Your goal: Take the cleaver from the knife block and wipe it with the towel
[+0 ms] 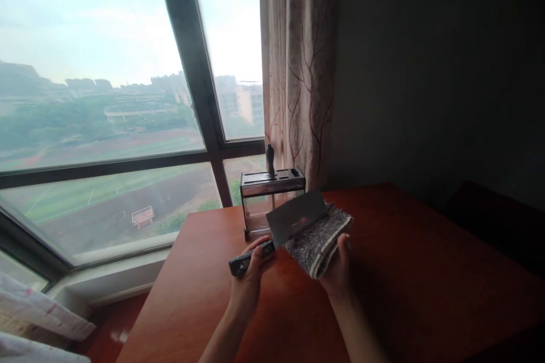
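Note:
My left hand [251, 272] grips the dark handle of a cleaver [293, 216], whose broad grey blade points up and to the right. My right hand [338, 269] holds a folded grey cloth [319, 238] from underneath, and the blade lies flat against the cloth's top. Both hands hover over a reddish-brown wooden table [404, 283]. Just behind the blade stands a clear knife block [266, 201] with a metal top, and one dark handle sticks up out of it.
A large window [106, 125] with a dark frame fills the left side, and a patterned curtain [300, 68] hangs beside it. A dark wall rises behind the table on the right. Pale fabric [38, 317] lies at the lower left.

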`<state>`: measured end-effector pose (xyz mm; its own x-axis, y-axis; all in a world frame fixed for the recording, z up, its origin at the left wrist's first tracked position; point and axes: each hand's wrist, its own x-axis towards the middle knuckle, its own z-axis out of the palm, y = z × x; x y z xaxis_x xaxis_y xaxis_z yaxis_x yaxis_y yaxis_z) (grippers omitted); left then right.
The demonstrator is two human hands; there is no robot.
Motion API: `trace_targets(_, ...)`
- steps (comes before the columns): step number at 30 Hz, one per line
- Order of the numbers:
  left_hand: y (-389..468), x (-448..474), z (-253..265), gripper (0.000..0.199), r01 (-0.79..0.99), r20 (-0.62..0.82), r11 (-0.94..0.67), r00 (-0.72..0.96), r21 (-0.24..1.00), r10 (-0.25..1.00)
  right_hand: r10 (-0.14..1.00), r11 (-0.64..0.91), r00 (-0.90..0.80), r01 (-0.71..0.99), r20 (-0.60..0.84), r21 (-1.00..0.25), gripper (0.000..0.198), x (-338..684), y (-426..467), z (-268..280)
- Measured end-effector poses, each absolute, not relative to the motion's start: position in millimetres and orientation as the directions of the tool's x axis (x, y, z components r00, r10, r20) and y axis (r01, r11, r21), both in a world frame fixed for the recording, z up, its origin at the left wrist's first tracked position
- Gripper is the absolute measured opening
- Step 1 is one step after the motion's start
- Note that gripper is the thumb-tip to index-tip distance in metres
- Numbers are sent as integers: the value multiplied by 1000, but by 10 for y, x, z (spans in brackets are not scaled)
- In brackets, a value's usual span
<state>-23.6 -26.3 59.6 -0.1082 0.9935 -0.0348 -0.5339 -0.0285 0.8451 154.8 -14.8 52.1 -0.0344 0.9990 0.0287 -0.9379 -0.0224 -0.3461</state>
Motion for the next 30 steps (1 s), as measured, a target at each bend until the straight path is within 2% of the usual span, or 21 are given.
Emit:
trace_targets(3,-268,-231,587,39,-519,-28,-30,-104,854,994,1000,7,8,-934,-2,-357,47,1547,-145,549)
trace_targets(6,-253,-232,588,38,-553,-43,-19,-100,833,994,996,37,62,-928,-57,-370,42,1545,-136,542)
trace_targets(12,-194,-246,576,32,-697,-120,43,-62,715,991,989,77,120,-920,-90,-385,44,1522,-112,471)
trace_targets(16,-181,-216,534,28,-748,-171,86,-37,658,985,991,76,108,-939,-80,-334,41,1504,-124,471)
trace_targets(20,-193,-177,519,27,-740,-145,74,-32,669,989,997,17,40,-954,-68,-300,46,1481,-133,489)
trace_targets(24,-195,-186,524,25,-712,-118,56,-38,699,992,987,56,106,-932,-123,-357,43,1458,-112,489)
trace_targets(27,-186,-211,518,23,-746,-127,51,-46,664,991,979,59,126,-927,-160,-370,44,1463,-108,482)
trace_targets(30,-186,-198,514,21,-787,-172,68,-49,614,984,983,16,77,-940,-167,-341,40,1450,-129,475)
